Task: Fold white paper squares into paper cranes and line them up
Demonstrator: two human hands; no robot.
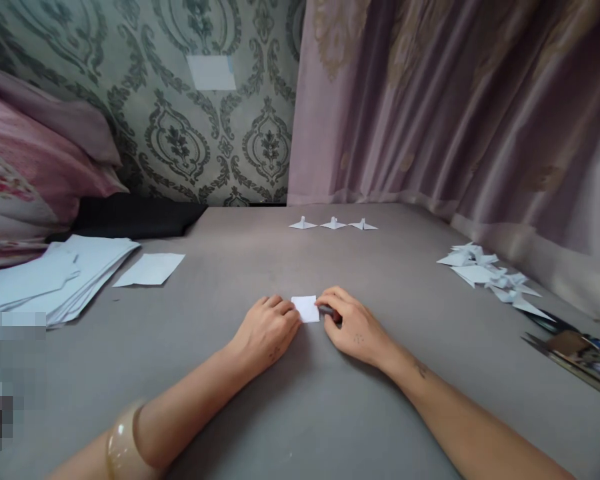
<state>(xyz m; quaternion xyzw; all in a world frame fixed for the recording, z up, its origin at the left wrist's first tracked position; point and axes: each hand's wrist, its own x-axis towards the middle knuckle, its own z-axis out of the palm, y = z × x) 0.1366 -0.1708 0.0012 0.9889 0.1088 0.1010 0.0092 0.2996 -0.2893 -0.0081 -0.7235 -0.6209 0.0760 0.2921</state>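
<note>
A small square of white folded paper [306,309] lies on the grey tabletop between my hands. My left hand [271,327] rests palm down at its left edge, fingers together and curled, the fingertips pressing on the paper. My right hand [351,325] is at the right edge, its thumb and fingers closed round a small dark object [326,310] whose tip meets the paper's edge. Most of that object is hidden in the fingers, and I cannot tell its kind.
Three paper cranes [334,223] stand in a row at the back. More folded cranes [490,270] are heaped at the right, near scissors [560,353]. A loose sheet [153,269] and a paper stack [87,267] lie left, before a black cloth [135,215].
</note>
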